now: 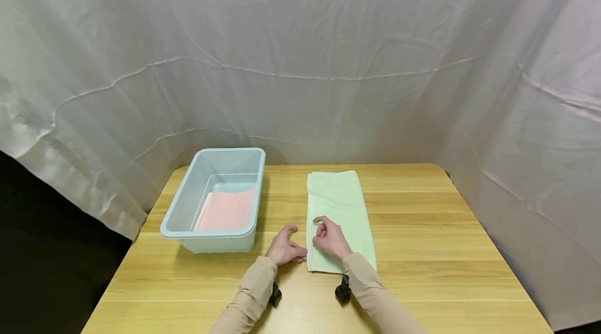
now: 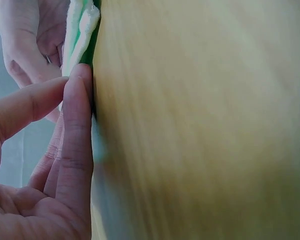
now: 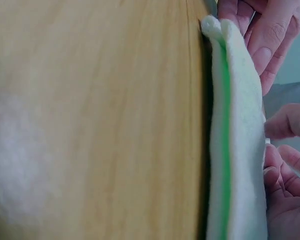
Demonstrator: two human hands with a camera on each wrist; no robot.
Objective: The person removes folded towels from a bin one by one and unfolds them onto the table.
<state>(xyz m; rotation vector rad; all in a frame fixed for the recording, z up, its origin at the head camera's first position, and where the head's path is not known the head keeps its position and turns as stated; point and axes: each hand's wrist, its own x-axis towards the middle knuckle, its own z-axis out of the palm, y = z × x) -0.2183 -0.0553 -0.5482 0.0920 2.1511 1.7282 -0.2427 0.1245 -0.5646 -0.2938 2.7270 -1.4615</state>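
A folded pale green towel (image 1: 341,198) lies lengthwise on the table, its layered edge facing left. My left hand (image 1: 283,248) is at that edge near the towel's front end. In the left wrist view its fingertips (image 2: 80,75) come together right at the towel's edge (image 2: 82,35), pinching it low by the tabletop. Over the towel's front left part, my right hand (image 1: 331,238) has loosely bent fingers. Its fingertips touch the upper face of the towel (image 3: 245,150) in the right wrist view.
To the left stands a light blue plastic bin (image 1: 213,235) with a folded pink towel (image 1: 227,211) inside. The wooden table (image 1: 422,229) backs onto a grey curtain (image 1: 328,104). Dark wrist-camera mounts (image 1: 344,290) hang by both sleeves.
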